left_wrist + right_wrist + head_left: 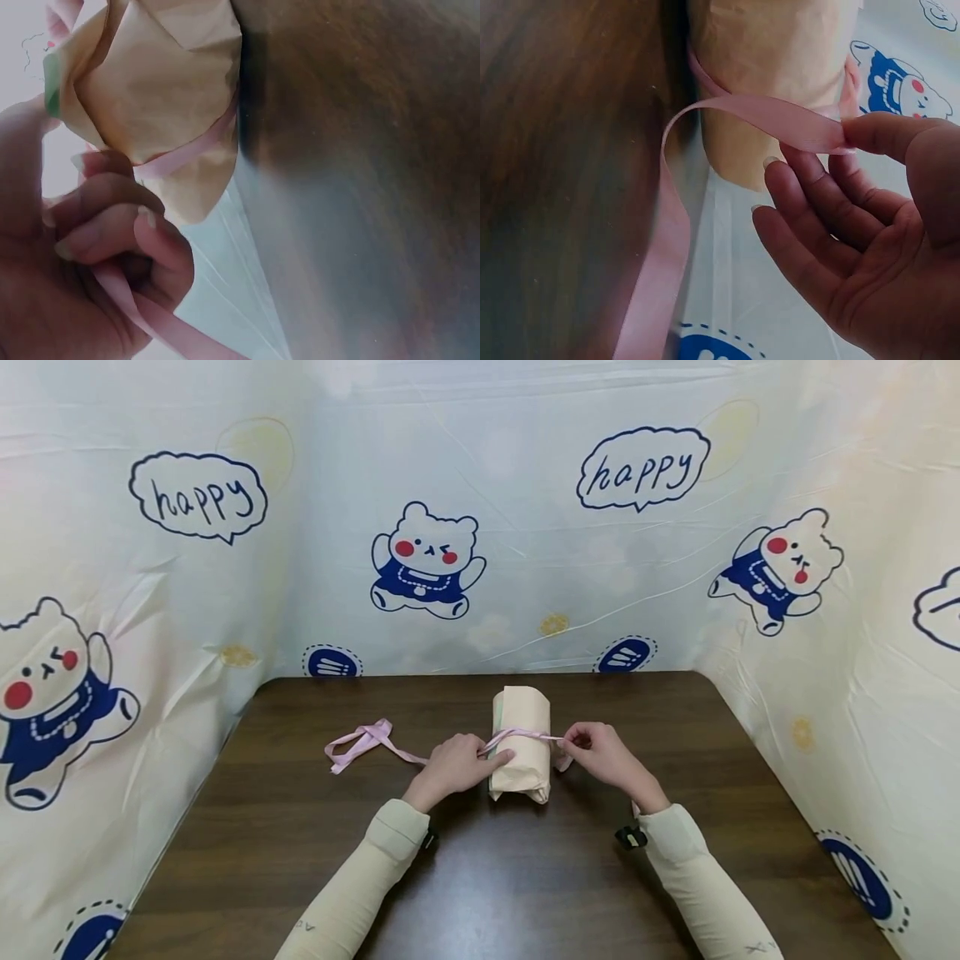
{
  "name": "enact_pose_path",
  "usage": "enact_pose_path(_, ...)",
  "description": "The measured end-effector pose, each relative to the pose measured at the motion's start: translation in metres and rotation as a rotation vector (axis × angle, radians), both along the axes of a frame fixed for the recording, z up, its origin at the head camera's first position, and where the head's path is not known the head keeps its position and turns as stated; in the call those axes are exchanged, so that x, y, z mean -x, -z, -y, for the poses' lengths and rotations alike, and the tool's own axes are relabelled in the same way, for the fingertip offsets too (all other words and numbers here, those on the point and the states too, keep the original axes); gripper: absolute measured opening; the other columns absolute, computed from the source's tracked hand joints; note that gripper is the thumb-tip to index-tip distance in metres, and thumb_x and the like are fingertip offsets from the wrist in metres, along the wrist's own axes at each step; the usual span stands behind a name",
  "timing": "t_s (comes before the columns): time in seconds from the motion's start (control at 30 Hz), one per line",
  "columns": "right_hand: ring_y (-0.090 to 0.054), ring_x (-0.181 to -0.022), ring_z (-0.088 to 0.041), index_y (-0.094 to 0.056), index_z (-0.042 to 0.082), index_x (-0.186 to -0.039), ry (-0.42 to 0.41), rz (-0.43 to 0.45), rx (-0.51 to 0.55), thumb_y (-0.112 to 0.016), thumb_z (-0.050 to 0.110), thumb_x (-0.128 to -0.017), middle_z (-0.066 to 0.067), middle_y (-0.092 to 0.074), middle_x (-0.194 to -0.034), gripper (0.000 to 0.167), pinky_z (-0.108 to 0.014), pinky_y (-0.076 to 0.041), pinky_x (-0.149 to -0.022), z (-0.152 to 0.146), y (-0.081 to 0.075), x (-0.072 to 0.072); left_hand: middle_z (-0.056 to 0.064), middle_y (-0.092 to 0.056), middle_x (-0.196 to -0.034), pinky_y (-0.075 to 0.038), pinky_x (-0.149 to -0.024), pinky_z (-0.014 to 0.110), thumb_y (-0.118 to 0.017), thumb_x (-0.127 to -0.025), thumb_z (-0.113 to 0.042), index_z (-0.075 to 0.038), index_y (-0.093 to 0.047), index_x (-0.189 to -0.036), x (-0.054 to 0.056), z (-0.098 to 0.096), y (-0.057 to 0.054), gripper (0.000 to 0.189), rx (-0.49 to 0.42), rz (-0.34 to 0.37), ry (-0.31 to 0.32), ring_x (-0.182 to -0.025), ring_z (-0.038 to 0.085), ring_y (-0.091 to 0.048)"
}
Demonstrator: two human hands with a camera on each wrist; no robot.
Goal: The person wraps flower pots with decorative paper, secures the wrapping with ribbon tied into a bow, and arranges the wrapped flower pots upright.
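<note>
A bundle wrapped in tan paper (522,768) lies lengthwise on the table, with a pink ribbon (525,732) passed around its middle. On the bundle's left side, my left hand (459,764) has its thumb on the paper. The left wrist view shows that hand's curled fingers (161,251) around the ribbon, whose tail (184,337) trails out below. To the right, my right hand (603,753) pinches the ribbon between thumb and forefinger. From that pinch, a ribbon length (656,262) loops over and hangs down in the right wrist view. The bundle's underside is hidden.
The ribbon's loose left end (363,743) lies folded on the dark wooden table (300,860). A pale curtain (510,568) printed with cartoon bears and "happy" bubbles stands behind the table and along both sides. Dark wrist cameras (632,837) sit at my cuffs.
</note>
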State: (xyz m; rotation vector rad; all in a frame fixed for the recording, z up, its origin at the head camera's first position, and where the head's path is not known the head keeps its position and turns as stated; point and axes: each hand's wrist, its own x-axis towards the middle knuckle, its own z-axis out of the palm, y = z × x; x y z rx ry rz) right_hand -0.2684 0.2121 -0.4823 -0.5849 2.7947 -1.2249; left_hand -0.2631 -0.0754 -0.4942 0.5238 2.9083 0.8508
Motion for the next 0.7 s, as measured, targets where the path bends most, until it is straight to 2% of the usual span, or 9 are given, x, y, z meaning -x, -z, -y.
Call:
enact_pose_path(0.1,-0.061,-0.075,-0.019,-0.073,0.003,-0.097,-0.015,0.007,-0.005,-0.066,0.016,-0.099,-0.015,-0.072,-0.089,0.015,-0.030,-0.051,-0.064,0.005,0.006,0.004,-0.008,-0.035,-0.052,-0.031,-0.047,0.030,-0.051,-0.089,-0.078,-0.019,-0.040,-0.057,0.002,0.003,-0.001,0.068,-0.025,0.025,0.024,-0.048,0.010,-0.037)
enact_pose_path(0.23,-0.063,-0.075,-0.019,-0.074,0.009,-0.093,-0.040,-0.008,-0.007,-0.065,0.015,-0.100,-0.011,-0.073,-0.087,0.013,-0.029,-0.051,-0.064,0.012,0.013,0.008,-0.007,-0.035,-0.053,-0.031,-0.047,0.029,-0.054,-0.090,-0.076,-0.019,-0.041,-0.058,0.002,0.005,-0.004,0.066,-0.043,0.047,0.042,-0.048,0.010,-0.037)
enact_pose_path(0.37,-0.063,-0.072,-0.019,-0.075,0.009,-0.093,-0.035,-0.021,0.007,-0.065,0.014,-0.100,-0.010,-0.073,-0.086,0.013,-0.027,-0.051,-0.061,0.016,0.017,0.011,-0.007,-0.035,-0.055,-0.031,-0.048,0.028,-0.054,-0.092,-0.071,-0.019,-0.040,-0.060,0.001,0.006,-0.002,0.063,-0.038,0.056,0.077,-0.049,0.009,-0.036)
enact_pose_path(0.57,-0.060,-0.072,-0.015,-0.079,0.006,-0.097,-0.006,-0.036,-0.006,-0.068,0.011,-0.098,-0.008,-0.075,-0.087,0.013,-0.026,-0.050,-0.061,0.013,0.017,0.013,-0.008,-0.033,-0.052,-0.031,-0.049,0.026,-0.044,-0.106,-0.053,-0.018,-0.042,-0.059,0.004,0.008,0.003,0.058,-0.128,0.032,0.170,-0.048,0.009,-0.033)
enact_pose_path(0.7,-0.061,-0.071,-0.013,-0.080,0.006,-0.097,-0.004,-0.036,-0.007,-0.068,0.011,-0.097,-0.006,-0.075,-0.086,0.014,-0.026,-0.051,-0.061,0.010,0.014,0.013,-0.006,-0.032,-0.052,-0.031,-0.049,0.026,-0.040,-0.110,-0.040,-0.016,-0.043,-0.058,0.011,0.015,0.004,0.058,-0.162,0.014,0.159,-0.048,0.011,-0.032)
